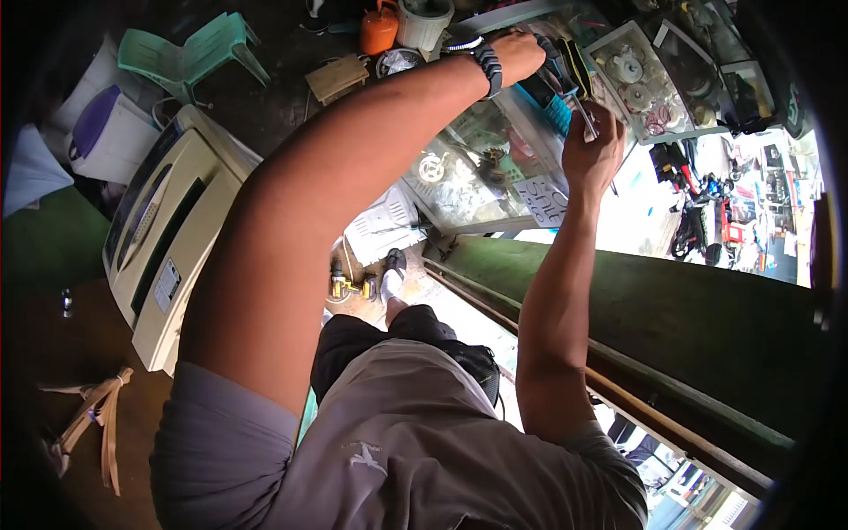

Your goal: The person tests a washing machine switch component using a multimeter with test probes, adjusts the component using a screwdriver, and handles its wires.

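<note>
My left hand [517,55], with a dark watch [488,71] on its wrist, reaches over the top of a glass display case [477,159]. Its fingers curve down beside dark tools and are mostly hidden, so I cannot see what they hold. My right hand [594,152] is closed in a pinch around a slim, shiny metal tool [586,119], whose exact kind does not show. Between the two hands lies a teal tray [553,108]. Black-and-yellow handled tools [576,69] rest just beyond my right hand.
A beige washing machine [168,238] stands at the left, near a green plastic chair [190,53]. On the floor by my foot is a yellow-and-black power drill [349,284]. Glass-lidded trays of parts [638,81] are at the upper right. A green ledge [689,327] runs along the right.
</note>
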{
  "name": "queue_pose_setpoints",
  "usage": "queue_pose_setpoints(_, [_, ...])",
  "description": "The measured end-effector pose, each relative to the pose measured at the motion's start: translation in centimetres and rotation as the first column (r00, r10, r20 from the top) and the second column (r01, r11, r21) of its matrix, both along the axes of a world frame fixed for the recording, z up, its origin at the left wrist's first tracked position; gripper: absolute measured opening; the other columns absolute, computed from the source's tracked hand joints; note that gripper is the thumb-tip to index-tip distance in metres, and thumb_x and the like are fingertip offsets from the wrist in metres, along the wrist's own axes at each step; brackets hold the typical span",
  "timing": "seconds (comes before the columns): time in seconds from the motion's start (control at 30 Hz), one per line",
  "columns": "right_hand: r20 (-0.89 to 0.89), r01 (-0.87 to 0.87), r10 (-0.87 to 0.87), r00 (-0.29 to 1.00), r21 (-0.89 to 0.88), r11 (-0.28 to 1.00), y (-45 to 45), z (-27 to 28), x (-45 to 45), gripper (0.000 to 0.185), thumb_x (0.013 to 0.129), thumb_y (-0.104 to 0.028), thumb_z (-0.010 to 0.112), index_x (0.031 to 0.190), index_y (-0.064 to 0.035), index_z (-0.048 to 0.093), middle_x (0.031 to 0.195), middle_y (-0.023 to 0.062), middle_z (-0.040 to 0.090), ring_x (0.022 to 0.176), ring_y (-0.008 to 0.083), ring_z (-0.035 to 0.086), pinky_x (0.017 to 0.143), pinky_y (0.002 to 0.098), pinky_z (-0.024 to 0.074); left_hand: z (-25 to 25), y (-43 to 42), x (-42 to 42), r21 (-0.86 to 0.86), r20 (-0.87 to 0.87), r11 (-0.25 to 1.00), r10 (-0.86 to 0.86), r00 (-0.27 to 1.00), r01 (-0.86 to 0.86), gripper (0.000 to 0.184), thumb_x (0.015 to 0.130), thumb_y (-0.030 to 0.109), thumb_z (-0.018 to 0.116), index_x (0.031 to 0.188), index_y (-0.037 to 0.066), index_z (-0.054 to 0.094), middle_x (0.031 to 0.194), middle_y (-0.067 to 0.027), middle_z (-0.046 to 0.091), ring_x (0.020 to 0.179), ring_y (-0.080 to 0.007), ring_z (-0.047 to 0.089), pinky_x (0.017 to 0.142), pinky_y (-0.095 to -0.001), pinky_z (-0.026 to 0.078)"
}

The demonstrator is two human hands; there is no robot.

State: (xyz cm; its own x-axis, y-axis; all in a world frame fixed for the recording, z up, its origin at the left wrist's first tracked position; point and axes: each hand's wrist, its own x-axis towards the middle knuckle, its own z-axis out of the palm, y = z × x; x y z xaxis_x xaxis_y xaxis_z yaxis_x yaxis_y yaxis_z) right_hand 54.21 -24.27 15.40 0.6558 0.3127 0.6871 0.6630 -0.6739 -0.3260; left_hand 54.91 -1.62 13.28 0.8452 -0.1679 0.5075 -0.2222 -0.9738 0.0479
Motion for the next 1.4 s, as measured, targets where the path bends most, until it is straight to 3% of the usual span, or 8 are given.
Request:
queue_pose_setpoints(0.23, [0.127, 0.071, -0.064, 0.990, -0.058, 0.996, -0.6, -2.6, -1.1, 0.028, 0.091, -0.014, 0.070, 0.119, -0.0140, 0.069, 0.117, 0.0143, 0.064, 0.114, 0.0367, 0.059, 0.101, 0.0494, 0.0412, 1.4, 2.7, -1.5, -0.188, 0.092, 0.972, -0.123, 0.988, 0.139, 0.022, 0.093, 0.008, 0.061, 0.113, 0.003, 0.070, 0.110, -0.0160, 0.069, 0.105, -0.0342, 0.069, 0.092, -0.0423, 0.056])
queue_pose_setpoints(0.3, [0.124, 0.090, -0.079, 0.989, -0.086, 0.992, 0.1, -2.5, -1.4, 0.027, 0.093, -0.012, 0.067, 0.119, -0.0118, 0.067, 0.116, 0.0152, 0.064, 0.113, 0.0373, 0.058, 0.102, 0.0496, 0.0404, 1.5, 6.1, -1.6, -0.530, 0.168, 0.839, -0.033, 0.985, 0.119, 0.022, 0.093, 0.010, 0.068, 0.115, 0.007, 0.071, 0.123, -0.0211, 0.069, 0.115, -0.0320, 0.066, 0.094, -0.0445, 0.053])
queue_pose_setpoints(0.37, [0.108, 0.073, -0.065, 0.992, -0.079, 0.994, 0.4, -2.4, -1.2, 0.026, 0.094, -0.010, 0.064, 0.120, -0.0088, 0.065, 0.117, 0.0168, 0.063, 0.114, 0.0382, 0.057, 0.102, 0.0506, 0.0394, 1.5, 8.3, -6.1, -0.669, 0.306, 0.742, 0.331, 0.893, -0.046, 0.019, 0.092, -0.001, 0.062, 0.106, 0.004, 0.073, 0.112, -0.0184, 0.072, 0.099, -0.0309, 0.070, 0.085, -0.0428, 0.056])
queue_pose_setpoints(0.43, [0.095, 0.087, -0.075, 0.993, -0.127, 0.988, 0.2, -2.4, -1.0, 0.029, 0.096, -0.008, 0.060, 0.125, -0.0068, 0.061, 0.117, 0.0193, 0.062, 0.115, 0.0396, 0.055, 0.103, 0.0517, 0.0385, -8.7, 15.8, -1.5, -0.879, 0.178, 0.476, 0.376, 0.910, -0.025, 0.021, 0.093, -0.005, 0.059, 0.108, 0.001, 0.074, 0.106, -0.0124, 0.074, 0.095, -0.0241, 0.070, 0.081, -0.0358, 0.055])
queue_pose_setpoints(0.53, [0.092, 0.109, -0.098, 0.991, -0.125, 0.986, 0.8, -2.7, -1.0, 0.031, 0.100, -0.008, 0.057, 0.130, -0.0057, 0.057, 0.118, 0.0222, 0.059, 0.115, 0.0415, 0.052, 0.102, 0.0522, 0.0388, -16.6, 17.8, 0.7, -0.997, -0.064, -0.038, -0.218, 0.974, -0.074, 0.030, 0.096, -0.004, 0.060, 0.124, 0.001, 0.071, 0.102, -0.0038, 0.074, 0.087, -0.0190, 0.069, 0.076, -0.0334, 0.055])
queue_pose_setpoints(0.6, [0.084, 0.145, -0.136, 0.987, -0.120, 0.982, 1.3, -2.7, -1.4, 0.030, 0.100, -0.007, 0.056, 0.130, -0.0053, 0.056, 0.118, 0.0225, 0.058, 0.115, 0.0418, 0.052, 0.101, 0.0520, 0.0392, -17.3, 17.4, 2.9, -0.979, 0.095, -0.203, -0.548, 0.831, -0.022, 0.034, 0.096, -0.001, 0.063, 0.129, 0.002, 0.068, 0.105, -0.0069, 0.075, 0.087, -0.0183, 0.068, 0.076, -0.0330, 0.055])
queue_pose_setpoints(0.97, [0.105, 0.188, -0.173, 0.979, -0.162, 0.969, 2.4, -2.3, -1.2, 0.031, 0.101, 0.002, 0.053, 0.131, 0.0001, 0.053, 0.123, 0.0230, 0.058, 0.118, 0.0418, 0.054, 0.104, 0.0502, 0.0415, -16.2, 12.9, 11.8, -0.936, -0.197, 0.049, -0.894, 0.403, -0.348, 0.031, 0.097, 0.005, 0.063, 0.127, 0.003, 0.068, 0.106, -0.0072, 0.073, 0.090, -0.0199, 0.069, 0.078, -0.0351, 0.056])
queue_pose_setpoints(1.4, [0.022, 0.209, -0.208, 0.978, -0.196, 0.958, 2.7, -1.5, -1.0, 0.033, 0.097, 0.004, 0.055, 0.129, -0.0024, 0.055, 0.124, 0.0209, 0.059, 0.118, 0.0409, 0.056, 0.103, 0.0495, 0.0433, -16.9, 12.5, 12.0, -0.893, -0.222, 0.071, -0.928, 0.298, -0.445, 0.030, 0.097, 0.013, 0.064, 0.125, 0.005, 0.067, 0.108, -0.0075, 0.071, 0.093, -0.0217, 0.070, 0.080, -0.0375, 0.058])
